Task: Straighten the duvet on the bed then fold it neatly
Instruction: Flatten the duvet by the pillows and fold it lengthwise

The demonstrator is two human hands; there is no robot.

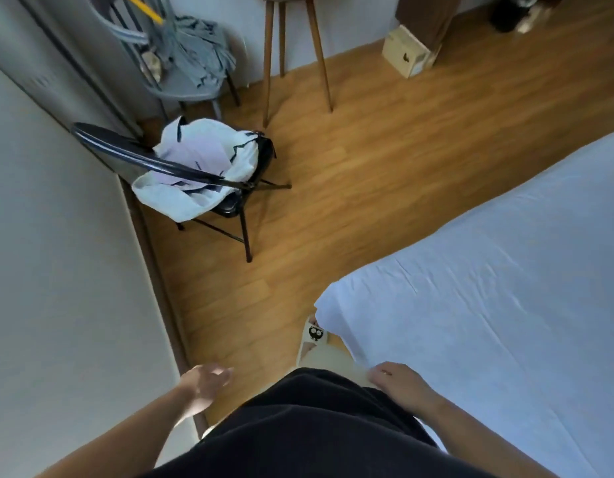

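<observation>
Currently, head view: the pale blue-white soft fabric duvet [488, 305] lies spread over the bed at the right, lightly creased, its near corner overhanging the brown wooden floor [350, 184]. The right hand [398, 384] sits at the near edge, fingers [376, 372] curled onto the fabric, apparently pinching it. The left hand [205, 384] hangs free over the floor, fingers apart, holding nothing; it is blurred. Handling: expect a light, limp, bulky load that sags and drags. Take hold at corners and along hems, one hand each, and pull taut before folding.
</observation>
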